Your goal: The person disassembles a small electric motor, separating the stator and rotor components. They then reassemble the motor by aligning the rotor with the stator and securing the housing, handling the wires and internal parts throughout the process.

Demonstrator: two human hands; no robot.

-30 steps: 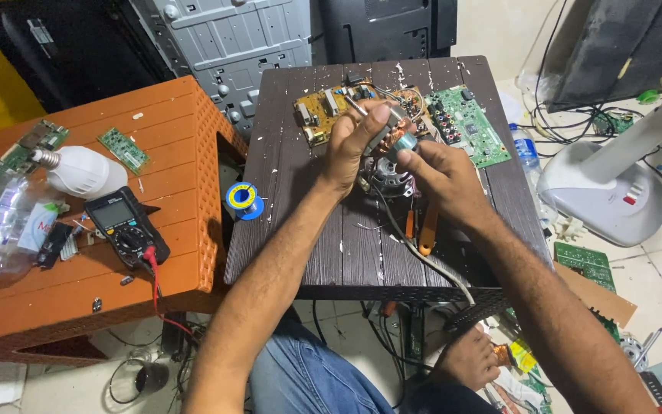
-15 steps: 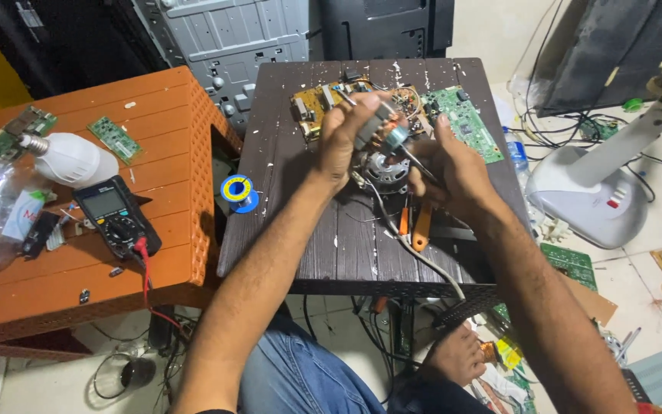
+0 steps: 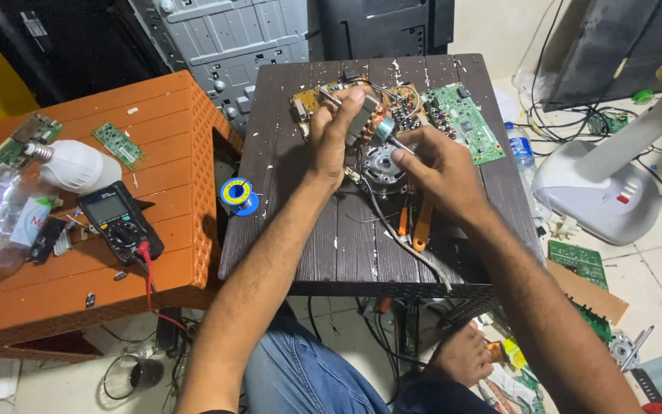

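My left hand (image 3: 336, 132) is closed around a motor rotor (image 3: 367, 121), a metal core with copper windings, held above the dark brown plastic table (image 3: 323, 238). My right hand (image 3: 432, 167) pinches the rotor's shaft end with thumb and fingers. Just below the hands lies a round grey motor housing (image 3: 381, 170) with wires trailing toward the table's front. An orange-handled pair of pliers (image 3: 418, 224) lies beside the right wrist.
Circuit boards (image 3: 465, 121) lie at the table's back. A solder spool (image 3: 237, 193) sits at its left edge. The orange table (image 3: 78, 284) to the left bears a multimeter (image 3: 116, 221), a white bulb (image 3: 74, 163) and small boards. A white stand (image 3: 599, 184) is on the right.
Both hands have lifted the rotor slightly and turned it; the left hand now wraps it more fully. The view has shifted a little.
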